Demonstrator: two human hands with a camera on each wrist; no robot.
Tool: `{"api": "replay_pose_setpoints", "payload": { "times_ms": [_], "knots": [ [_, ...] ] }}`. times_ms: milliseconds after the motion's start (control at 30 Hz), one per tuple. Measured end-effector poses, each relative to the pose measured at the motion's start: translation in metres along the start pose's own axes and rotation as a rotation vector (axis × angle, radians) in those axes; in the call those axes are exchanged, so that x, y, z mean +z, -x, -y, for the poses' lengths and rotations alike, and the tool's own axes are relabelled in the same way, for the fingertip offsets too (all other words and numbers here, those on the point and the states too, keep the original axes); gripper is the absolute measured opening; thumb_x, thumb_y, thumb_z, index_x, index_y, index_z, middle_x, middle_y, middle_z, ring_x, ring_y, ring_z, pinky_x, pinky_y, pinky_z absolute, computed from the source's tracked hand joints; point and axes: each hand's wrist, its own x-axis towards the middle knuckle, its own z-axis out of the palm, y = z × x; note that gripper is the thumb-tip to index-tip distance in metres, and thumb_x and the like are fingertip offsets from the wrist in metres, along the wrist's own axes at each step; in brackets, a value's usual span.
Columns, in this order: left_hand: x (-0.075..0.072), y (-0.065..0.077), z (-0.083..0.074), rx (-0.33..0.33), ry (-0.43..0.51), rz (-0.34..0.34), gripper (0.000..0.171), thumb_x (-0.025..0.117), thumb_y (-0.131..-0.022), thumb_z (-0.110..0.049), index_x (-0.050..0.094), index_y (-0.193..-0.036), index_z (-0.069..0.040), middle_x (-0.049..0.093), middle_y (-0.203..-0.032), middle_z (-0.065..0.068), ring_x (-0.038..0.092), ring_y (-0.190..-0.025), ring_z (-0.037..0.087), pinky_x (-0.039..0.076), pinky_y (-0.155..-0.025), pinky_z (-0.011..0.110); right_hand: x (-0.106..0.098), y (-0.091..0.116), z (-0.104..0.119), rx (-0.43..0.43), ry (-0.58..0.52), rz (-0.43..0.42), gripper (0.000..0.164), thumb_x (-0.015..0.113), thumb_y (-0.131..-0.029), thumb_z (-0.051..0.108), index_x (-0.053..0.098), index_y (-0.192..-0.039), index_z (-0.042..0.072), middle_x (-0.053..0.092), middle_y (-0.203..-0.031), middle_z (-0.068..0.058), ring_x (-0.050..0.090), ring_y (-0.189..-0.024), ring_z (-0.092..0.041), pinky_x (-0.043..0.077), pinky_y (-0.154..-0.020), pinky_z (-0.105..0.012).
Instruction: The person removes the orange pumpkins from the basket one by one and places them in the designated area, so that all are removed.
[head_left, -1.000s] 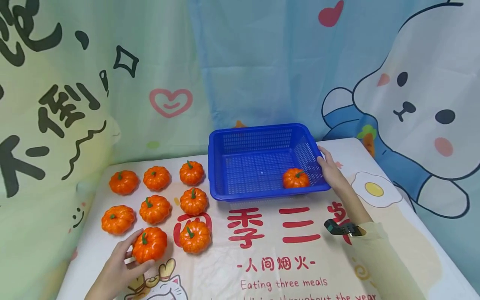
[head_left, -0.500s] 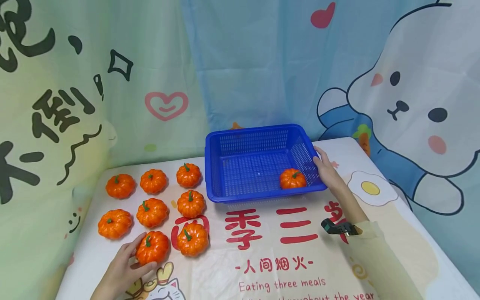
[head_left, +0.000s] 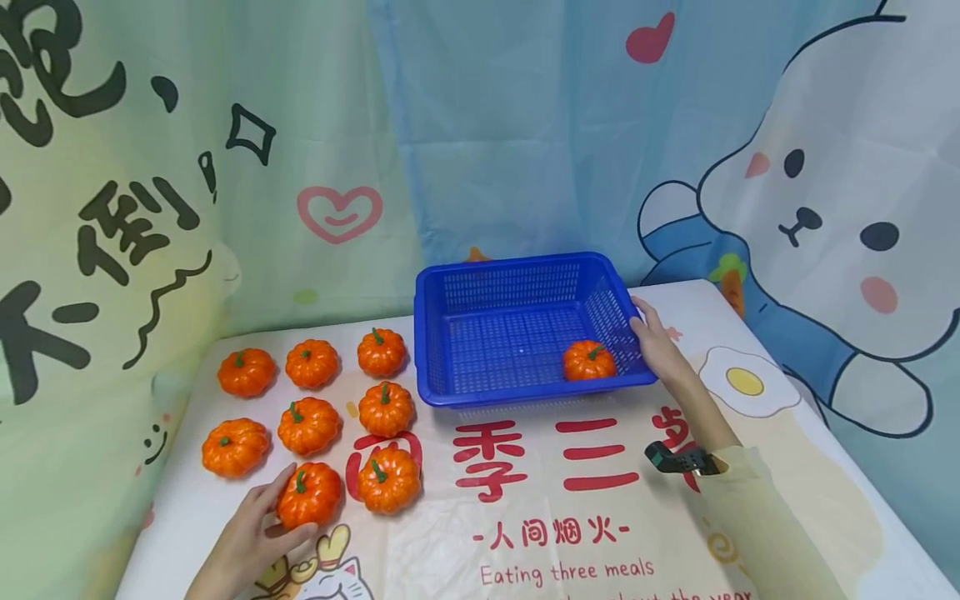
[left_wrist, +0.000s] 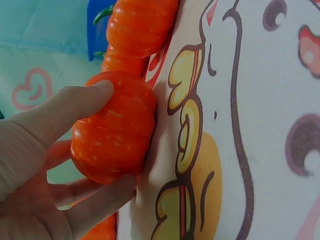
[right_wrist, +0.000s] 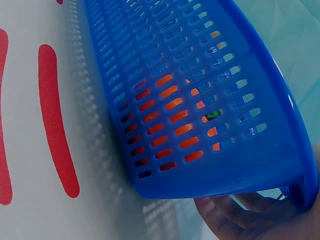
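At the front left of the table, my left hand (head_left: 255, 533) holds a small orange toy pumpkin (head_left: 310, 495) with a green stem. The thumb (left_wrist: 85, 102) lies on one side of the pumpkin and the fingers curl round the other, as the left wrist view shows. My right hand (head_left: 658, 342) grips the right end of a blue plastic basket (head_left: 495, 396), with fingers (right_wrist: 235, 215) hooked under its rim. One pumpkin (head_left: 588, 361) sits in the basket's front right corner and shows orange through the slots in the right wrist view.
Several more pumpkins (head_left: 311, 426) stand in rough rows left of the basket. Close to the held one are a pumpkin (head_left: 389, 481) on its right and another (head_left: 236, 448) behind it. A printed cloth (head_left: 555, 500) covers the table; a curtain (head_left: 495, 125) hangs behind.
The left hand has shifted the held pumpkin slightly right, nearer the pumpkin beside it. The right hand keeps its hold on the basket. The head view has moved a little.
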Motion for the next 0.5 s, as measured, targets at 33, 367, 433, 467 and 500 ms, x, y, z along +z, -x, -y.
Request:
{"api": "replay_pose_setpoints", "payload": {
  "times_ms": [33, 367, 433, 467, 500],
  "knots": [
    [0.0000, 0.0007, 0.0000, 0.002, -0.005, 0.000, 0.107, 0.077, -0.070, -0.060, 0.027, -0.153, -0.015, 0.041, -0.134, 0.027, 0.054, -0.111, 0.038, 0.056, -0.088, 0.050, 0.0001, 0.0002, -0.0002, 0.000, -0.002, 0.000, 0.059, 0.016, -0.104, 0.047, -0.010, -0.155, 0.033, 0.000, -0.163, -0.019, 0.007, -0.147, -0.049, 0.007, -0.112, -0.074],
    [-0.0028, -0.0001, -0.0068, 0.038, -0.081, -0.019, 0.106, 0.077, -0.070, -0.061, 0.033, -0.150, -0.007, 0.033, -0.148, 0.022, 0.042, -0.127, 0.044, 0.042, -0.099, 0.066, 0.0008, -0.0003, -0.0003, 0.009, 0.002, 0.002, 0.059, 0.016, -0.104, 0.049, -0.012, -0.154, 0.035, 0.000, -0.163, -0.020, 0.008, -0.146, -0.051, 0.010, -0.109, -0.077],
    [-0.0029, -0.0007, -0.0069, 0.030, -0.079, -0.016, 0.106, 0.077, -0.070, -0.060, 0.033, -0.150, -0.007, 0.033, -0.148, 0.022, 0.043, -0.126, 0.044, 0.044, -0.098, 0.065, 0.0003, -0.0006, -0.0002, 0.014, 0.003, 0.003, 0.059, 0.016, -0.104, 0.048, -0.012, -0.154, 0.035, 0.000, -0.163, -0.020, 0.008, -0.146, -0.051, 0.010, -0.109, -0.077],
    [-0.0027, -0.0011, -0.0067, 0.027, -0.072, -0.014, 0.106, 0.078, -0.070, -0.060, 0.033, -0.150, -0.007, 0.033, -0.148, 0.021, 0.043, -0.126, 0.043, 0.045, -0.098, 0.064, 0.0001, -0.0006, 0.0000, 0.015, 0.004, 0.002, 0.059, 0.016, -0.104, 0.048, -0.012, -0.154, 0.035, 0.000, -0.163, -0.020, 0.008, -0.146, -0.051, 0.010, -0.109, -0.077],
    [-0.0023, -0.0014, -0.0062, 0.027, -0.063, -0.015, 0.106, 0.078, -0.070, -0.059, 0.033, -0.150, -0.007, 0.033, -0.148, 0.021, 0.044, -0.125, 0.043, 0.046, -0.097, 0.062, 0.0000, -0.0005, 0.0005, 0.015, 0.003, 0.002, 0.059, 0.016, -0.104, 0.048, -0.012, -0.154, 0.034, 0.000, -0.163, -0.020, 0.008, -0.146, -0.051, 0.010, -0.110, -0.076]
  ]
}}
